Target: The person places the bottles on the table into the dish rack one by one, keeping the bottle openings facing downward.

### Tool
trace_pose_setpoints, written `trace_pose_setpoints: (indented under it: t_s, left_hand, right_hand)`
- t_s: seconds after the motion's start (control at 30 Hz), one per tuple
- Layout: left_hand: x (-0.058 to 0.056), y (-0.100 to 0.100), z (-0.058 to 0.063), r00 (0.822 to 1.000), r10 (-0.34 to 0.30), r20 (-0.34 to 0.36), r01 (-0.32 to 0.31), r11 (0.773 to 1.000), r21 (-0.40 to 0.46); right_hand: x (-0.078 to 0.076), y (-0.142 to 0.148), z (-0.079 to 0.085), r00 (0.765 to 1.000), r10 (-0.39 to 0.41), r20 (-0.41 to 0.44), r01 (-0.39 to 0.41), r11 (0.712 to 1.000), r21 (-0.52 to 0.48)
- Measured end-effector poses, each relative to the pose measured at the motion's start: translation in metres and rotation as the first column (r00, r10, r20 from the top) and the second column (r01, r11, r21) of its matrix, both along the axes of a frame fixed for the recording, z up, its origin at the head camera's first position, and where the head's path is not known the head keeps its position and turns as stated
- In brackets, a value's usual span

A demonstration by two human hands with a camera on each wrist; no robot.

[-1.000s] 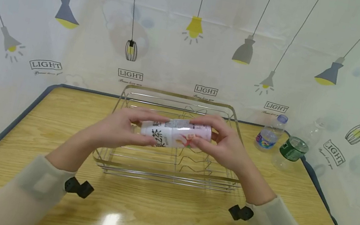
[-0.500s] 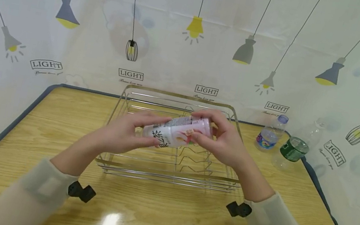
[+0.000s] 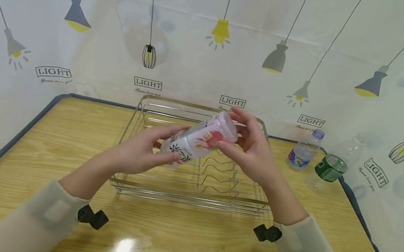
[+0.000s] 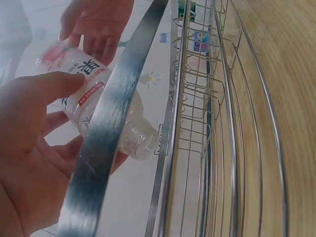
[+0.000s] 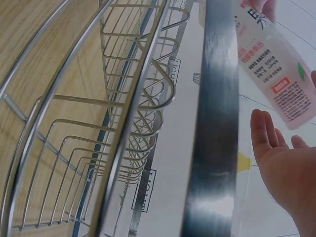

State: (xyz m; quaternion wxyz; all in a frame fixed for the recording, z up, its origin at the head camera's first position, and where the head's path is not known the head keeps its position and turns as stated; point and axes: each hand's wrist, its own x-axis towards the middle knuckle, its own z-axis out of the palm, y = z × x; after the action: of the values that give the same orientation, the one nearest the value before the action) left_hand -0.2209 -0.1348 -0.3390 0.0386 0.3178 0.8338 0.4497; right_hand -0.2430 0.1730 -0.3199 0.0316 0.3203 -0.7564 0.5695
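Wooden tabletop [image 3: 175, 234] carries a wire rack [image 3: 174, 191]; above it the left hand [image 3: 143, 147] pinches a tilted pink-white bottle [image 3: 201, 139], right hand [image 3: 257, 156] spread by its right end, contact unclear; handling apparently midway, bottle not set down, two clear bottles [image 3: 299, 156] far right.

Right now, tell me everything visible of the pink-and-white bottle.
The bottle looks like clear plastic, with a white-and-pink label, dark characters and red fruit artwork. Its threaded neck appears uncapped. It tilts above the wire rack, base raised toward the right hand; the left hand grips it nearer the neck. Whether the right hand touches it is unclear.
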Motion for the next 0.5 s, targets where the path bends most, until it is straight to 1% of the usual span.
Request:
trace_pose_setpoints:
  t_s: [0.1, 0.3, 0.5]
  left_hand:
    - [0.0, 0.0, -0.002, 0.999, 0.022, 0.034, -0.023, 0.999, 0.039]
    - [-0.001, 0.001, -0.005, 0.995, 0.042, 0.088, -0.051, 0.993, 0.11]
    - [0.001, 0.004, -0.006, 0.992, 0.044, 0.115, -0.062, 0.986, 0.154]
  right_hand:
    - [0.0, 0.001, -0.001, 1.0, -0.006, 0.005, 0.006, 1.0, -0.01]
    - [0.002, -0.001, -0.004, 0.999, 0.03, 0.04, -0.029, 0.999, -0.032]
    - [0.004, -0.011, -0.004, 0.996, 0.057, 0.075, -0.057, 0.998, 0.0]
